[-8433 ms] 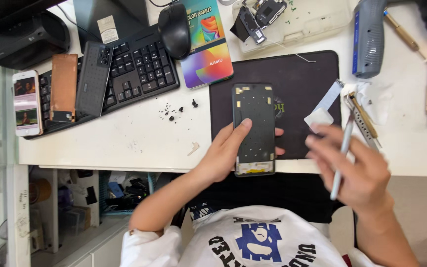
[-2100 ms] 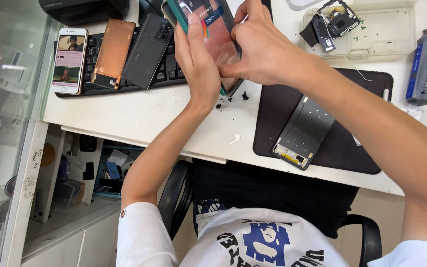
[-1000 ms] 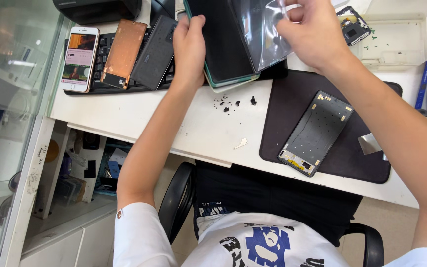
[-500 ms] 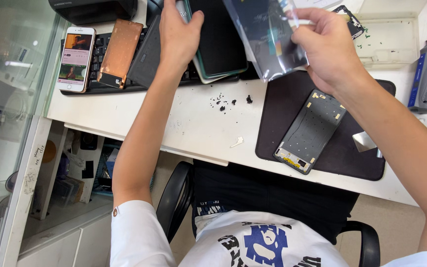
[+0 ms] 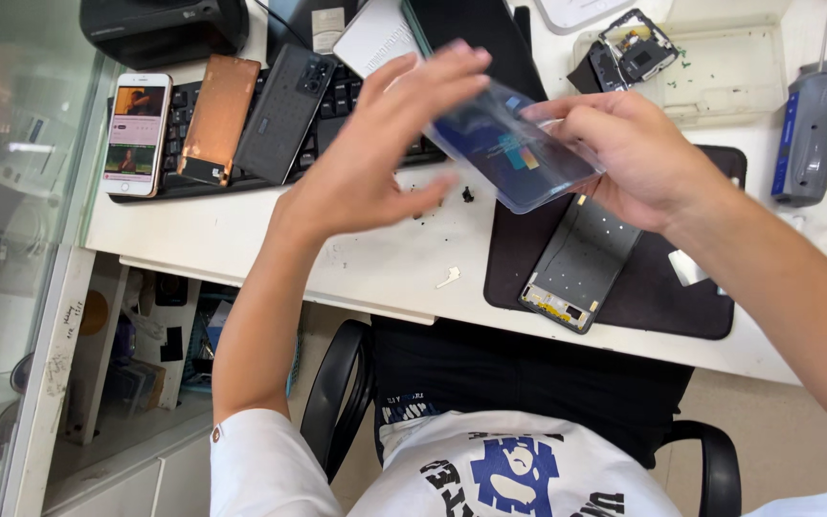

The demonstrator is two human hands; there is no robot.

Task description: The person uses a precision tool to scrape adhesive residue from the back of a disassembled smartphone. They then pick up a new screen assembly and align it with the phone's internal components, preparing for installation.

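Note:
My right hand (image 5: 636,153) grips a clear plastic sleeve (image 5: 509,148) with a dark, coloured panel inside, held tilted above the desk. My left hand (image 5: 375,158) hovers just left of the sleeve, fingers spread, fingertips near its upper edge. It holds nothing. Below the sleeve a grey phone frame (image 5: 581,260) lies on a black work mat (image 5: 667,297). A dark flat panel (image 5: 476,33) rests behind the hands on the keyboard.
A white phone (image 5: 136,134) with a lit screen, a copper-coloured back cover (image 5: 216,120) and a dark phone (image 5: 282,110) lie on a black keyboard at left. A clear tray (image 5: 720,72) with phone parts and a grey-blue tool (image 5: 806,129) sit at right. Small debris dots the white desk (image 5: 241,239).
My right hand has brought the plastic sleeve down and toward me over the mat. My left hand has let go of the dark panel and moved next to the sleeve.

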